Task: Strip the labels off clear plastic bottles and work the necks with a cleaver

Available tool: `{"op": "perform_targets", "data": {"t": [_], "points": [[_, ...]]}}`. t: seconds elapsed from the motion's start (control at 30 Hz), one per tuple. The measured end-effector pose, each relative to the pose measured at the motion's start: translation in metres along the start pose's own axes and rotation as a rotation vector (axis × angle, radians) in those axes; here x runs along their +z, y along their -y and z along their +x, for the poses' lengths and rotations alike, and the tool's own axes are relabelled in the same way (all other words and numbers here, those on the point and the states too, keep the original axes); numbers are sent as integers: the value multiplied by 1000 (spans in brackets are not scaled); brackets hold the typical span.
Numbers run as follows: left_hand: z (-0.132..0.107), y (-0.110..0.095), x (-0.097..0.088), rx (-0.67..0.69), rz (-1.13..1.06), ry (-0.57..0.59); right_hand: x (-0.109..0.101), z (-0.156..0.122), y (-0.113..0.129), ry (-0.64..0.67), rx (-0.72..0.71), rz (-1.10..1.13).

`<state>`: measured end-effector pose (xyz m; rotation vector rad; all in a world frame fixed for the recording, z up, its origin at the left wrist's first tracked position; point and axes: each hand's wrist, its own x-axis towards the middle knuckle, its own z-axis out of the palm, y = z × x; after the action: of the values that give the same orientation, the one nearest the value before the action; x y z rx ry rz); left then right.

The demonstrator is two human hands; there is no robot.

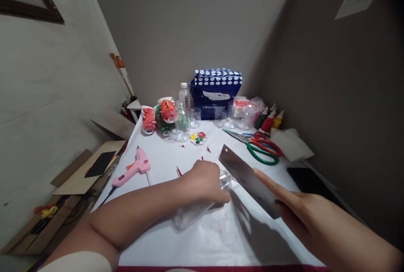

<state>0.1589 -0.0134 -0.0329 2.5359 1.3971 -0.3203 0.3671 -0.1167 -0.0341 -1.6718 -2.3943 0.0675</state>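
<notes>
My left hand (206, 181) is closed over a clear plastic bottle (192, 213) that lies on its side on the white table (195, 242). My right hand (303, 213) grips a broad steel cleaver (248, 179), forefinger stretched along the spine. The blade slants over the bottle's neck end, just right of my left fingers. Whether the blade touches the bottle I cannot tell.
A pink glue gun (132, 170) lies left. Green and red scissors (263, 150), a paint palette (198, 138), clear cups (195, 117), painted bottle figures (159, 118), paint bottles (269, 120) and a blue dotted bag (216, 91) stand farther back. A dark phone (304, 179) lies right. Cardboard (85, 171) sits off the left edge.
</notes>
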Motion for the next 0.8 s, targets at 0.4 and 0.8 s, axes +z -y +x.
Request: {"op": "perform_targets", "data": {"t": [0.4,0.8], "points": [[-1,2,-1,-36,-33,2,8,39,18,78,-26,-121],[1,2,4,-37,-29,-14,9,50,16,87,22,-118]]}}
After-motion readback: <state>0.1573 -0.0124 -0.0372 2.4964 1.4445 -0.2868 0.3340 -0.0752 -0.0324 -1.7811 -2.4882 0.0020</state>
